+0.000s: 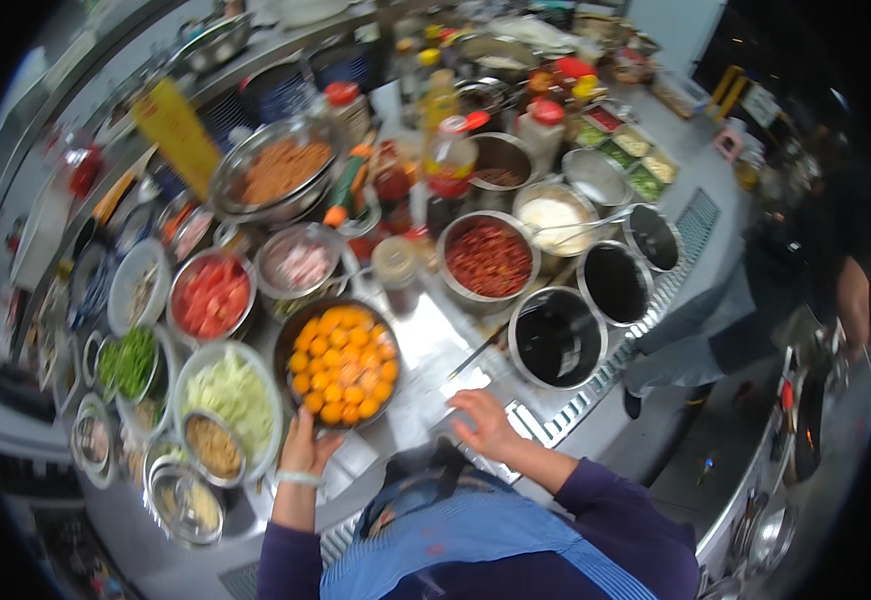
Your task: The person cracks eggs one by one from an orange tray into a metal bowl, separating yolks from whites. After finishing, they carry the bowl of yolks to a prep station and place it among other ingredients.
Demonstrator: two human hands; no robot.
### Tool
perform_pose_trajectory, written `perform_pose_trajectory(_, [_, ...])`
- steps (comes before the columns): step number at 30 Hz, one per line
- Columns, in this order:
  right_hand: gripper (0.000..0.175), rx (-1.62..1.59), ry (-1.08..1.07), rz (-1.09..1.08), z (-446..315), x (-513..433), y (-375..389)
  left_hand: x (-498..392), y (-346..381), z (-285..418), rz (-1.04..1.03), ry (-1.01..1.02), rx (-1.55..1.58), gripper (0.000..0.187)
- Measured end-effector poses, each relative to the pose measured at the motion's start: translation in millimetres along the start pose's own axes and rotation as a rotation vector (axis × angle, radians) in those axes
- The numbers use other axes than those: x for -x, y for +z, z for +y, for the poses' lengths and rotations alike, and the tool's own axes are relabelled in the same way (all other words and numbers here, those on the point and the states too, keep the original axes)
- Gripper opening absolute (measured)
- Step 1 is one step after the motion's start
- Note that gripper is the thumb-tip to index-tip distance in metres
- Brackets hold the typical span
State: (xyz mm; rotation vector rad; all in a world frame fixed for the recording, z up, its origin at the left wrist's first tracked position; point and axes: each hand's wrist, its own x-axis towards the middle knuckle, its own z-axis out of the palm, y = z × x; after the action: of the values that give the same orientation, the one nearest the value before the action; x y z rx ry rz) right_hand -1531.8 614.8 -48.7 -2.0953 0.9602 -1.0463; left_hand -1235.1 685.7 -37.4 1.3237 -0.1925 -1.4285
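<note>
A round bowl of egg yolks (344, 365) sits on the steel counter (429, 337) before me. My left hand (306, 444) is at the bowl's near left side, its fingertips by the rim and its thumb spread away. Whether it grips the rim I cannot tell. Fingers loosely curled and apart, my right hand (484, 426) hovers with nothing in it near the counter's front edge. Beyond it stands a metal pot of dark liquid (558, 337), with a thin-handled utensil (477, 354) beside it. Left of the yolks is a bowl of chopped pale green vegetable (237, 397).
Bowls of cut tomato (212, 296), sliced pale meat (303, 265) and green herbs (129, 362) crowd the left. A pot of red chopped peppers (488, 255), a lidded jar (396, 274) and bottles (450, 154) stand behind. Another person (765, 292) is at right.
</note>
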Motion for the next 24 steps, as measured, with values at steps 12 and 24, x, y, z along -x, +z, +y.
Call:
perform_pose_trajectory(12, [0.049,0.217,0.140,-0.013,15.4,-16.4,13.7,37.0,-13.4,-10.5,-0.146,-0.018,0.112,0.048])
perform_pose_trajectory(24, [0.047,0.612,-0.424,0.014,-135.8,16.5,124.0,176.4,-179.8,-51.9,-0.132,-0.012,0.111,0.050])
